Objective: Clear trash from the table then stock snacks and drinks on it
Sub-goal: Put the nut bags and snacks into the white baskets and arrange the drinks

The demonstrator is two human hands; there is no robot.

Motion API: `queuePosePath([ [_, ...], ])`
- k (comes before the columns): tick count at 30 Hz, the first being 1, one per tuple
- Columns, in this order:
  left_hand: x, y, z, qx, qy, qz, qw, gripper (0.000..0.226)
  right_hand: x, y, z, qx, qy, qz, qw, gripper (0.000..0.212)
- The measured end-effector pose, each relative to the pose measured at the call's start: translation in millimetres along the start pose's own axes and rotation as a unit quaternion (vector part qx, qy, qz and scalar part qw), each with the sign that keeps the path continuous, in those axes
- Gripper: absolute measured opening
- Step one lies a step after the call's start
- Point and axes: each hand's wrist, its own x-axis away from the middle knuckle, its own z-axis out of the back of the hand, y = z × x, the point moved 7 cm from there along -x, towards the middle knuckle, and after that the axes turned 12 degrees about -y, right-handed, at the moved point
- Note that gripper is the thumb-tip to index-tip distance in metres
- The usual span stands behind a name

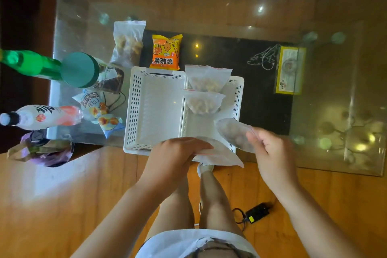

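**Two hands, two bags at the near edge of the bench**

The left hand (178, 154) lay over a clear zip bag (219, 156) at the near edge of the bench (230, 10), fingers curled over the bag's top and gripping it where it overhung the edge. The right hand (270, 153) pinched the end of a second clear bag (233, 133), which was blurred and raised above the near right corner of the white basket (156, 109). The hands were apart, each clamped on its own bag.

The basket sat at the middle of the near edge, with perforated walls and a divider down it. Its left compartment showed only bare floor; in the right compartment two more zip bags of pale snacks lay one behind the other, the farther bag (208, 78) overlapping the basket's far rim and the nearer bag (202, 102) just in front of it.

Just beyond the basket's far rim lay an orange snack packet (166, 52), and to its left a zip bag of brown snacks (127, 43). Near the left edge stood a green-lidded jar (80, 69), with a green bottle (31, 63) beside it and a white-and-pink bottle (45, 116) nearer the near left corner. A blue-and-white snack packet (98, 111) lay between that bottle and the basket. Toward the right edge a yellow box (290, 70) showed, whether on or under the glass I could not tell.

On the wooden floor (62, 205) by the near left corner sat a paper bag (41, 151), and a black adapter (258, 212) lay near the person's legs.
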Motion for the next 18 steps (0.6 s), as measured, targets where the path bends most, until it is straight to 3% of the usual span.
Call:
queuePosePath([
  [7, -19.9, -40.2, -41.5, -0.012, -0.029, 0.059, 0.998, 0.037, -31.7, -5.1, -53.6, 0.059, -0.102, 0.040, 0.992, 0.022],
  [18, -74.7, -78.4, -77.2, -0.039, -0.158, 0.071, 0.984, 0.033, -85.5, 15.7, -119.7, 0.078, -0.248, -0.035, 0.965, 0.032],
])
